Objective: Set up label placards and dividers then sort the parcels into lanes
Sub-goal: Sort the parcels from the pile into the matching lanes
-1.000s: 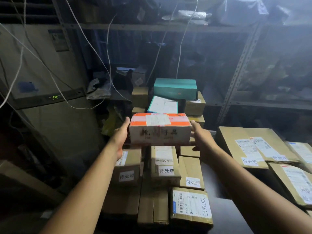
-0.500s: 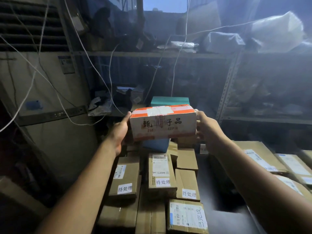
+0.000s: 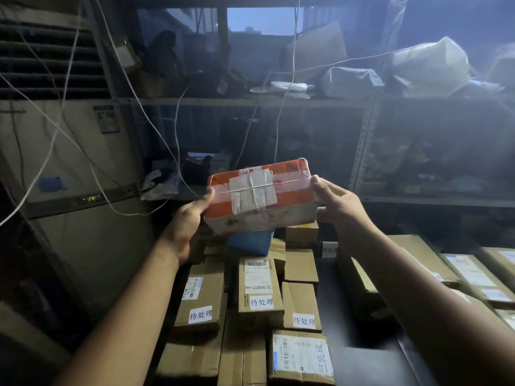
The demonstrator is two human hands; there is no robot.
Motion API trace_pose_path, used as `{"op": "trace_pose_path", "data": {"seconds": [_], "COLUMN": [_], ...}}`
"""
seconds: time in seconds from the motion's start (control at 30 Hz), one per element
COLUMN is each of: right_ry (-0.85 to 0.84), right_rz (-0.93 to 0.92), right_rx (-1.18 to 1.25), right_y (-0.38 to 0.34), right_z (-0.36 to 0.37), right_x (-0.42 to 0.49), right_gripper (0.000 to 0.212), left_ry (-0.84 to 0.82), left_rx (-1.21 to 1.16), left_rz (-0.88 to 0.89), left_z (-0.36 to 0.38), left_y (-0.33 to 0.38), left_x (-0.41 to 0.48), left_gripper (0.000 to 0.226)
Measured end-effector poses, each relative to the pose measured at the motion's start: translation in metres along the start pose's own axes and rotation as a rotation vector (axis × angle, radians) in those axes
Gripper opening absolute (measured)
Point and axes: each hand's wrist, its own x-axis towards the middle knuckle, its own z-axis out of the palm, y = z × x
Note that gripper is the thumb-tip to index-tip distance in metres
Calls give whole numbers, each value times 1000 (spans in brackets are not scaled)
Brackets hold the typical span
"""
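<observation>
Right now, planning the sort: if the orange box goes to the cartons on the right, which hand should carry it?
Right, probably: the right hand grips the orange box at the end nearest those cartons; the left hand holds the far end.

A tall metal shelf [image 3: 211,101] is standing at the back of a dark room. A window [image 3: 259,20] is glowing blue above the shelf. White bags [image 3: 429,68] are lying on the shelf's top board, to the right. Thin white cords [image 3: 293,59] are hanging down in front of the shelf. A big air conditioner [image 3: 69,151] is standing left of the shelf, and green numbers [image 3: 91,198] are shining on it, reading 28. Hazy light is falling on the shelf's right side.
</observation>
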Motion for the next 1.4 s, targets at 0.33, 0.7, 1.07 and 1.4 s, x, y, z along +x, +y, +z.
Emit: {"op": "trace_pose_path", "data": {"seconds": [0.33, 0.7, 1.07, 1.4], "right_ry": [-154, -71, 121, 184], "right_rz": [-45, -416, -797, -792], "right_rx": [19, -307, -672, -571], "right_y": [2, 16, 16, 21], "right_z": [0, 12, 25, 27], "right_x": [-11, -28, -40, -45], "right_gripper": [48, 104, 95, 92], "left_ry": [9, 156, -93, -173], "left_rx": [-75, -94, -317, -311], "left_rz": [63, 136, -150, -87], "left_z": [-3, 11, 35, 38], "left_y": [-19, -22, -4, -1], "left_x": [-19, -21, -45, -54], "left_gripper": [41, 37, 54, 59]}}
